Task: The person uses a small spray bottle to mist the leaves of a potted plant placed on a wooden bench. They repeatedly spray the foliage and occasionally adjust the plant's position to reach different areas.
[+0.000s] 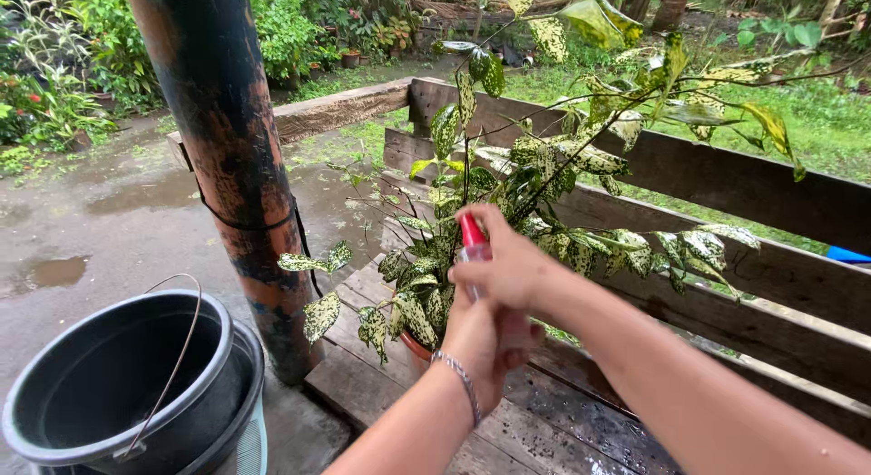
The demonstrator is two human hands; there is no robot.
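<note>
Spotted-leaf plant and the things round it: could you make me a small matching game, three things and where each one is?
Things:
1. spray bottle
2. black bucket
3. spotted-leaf plant

Places:
A. in a pot on the wooden bench
B. on the ground left of the post
C. held between the left hand and right hand

Pairs: 1-C, 2-B, 3-A

Potted plant (pixel 508 221) on bench (pixel 562 421)
</note>
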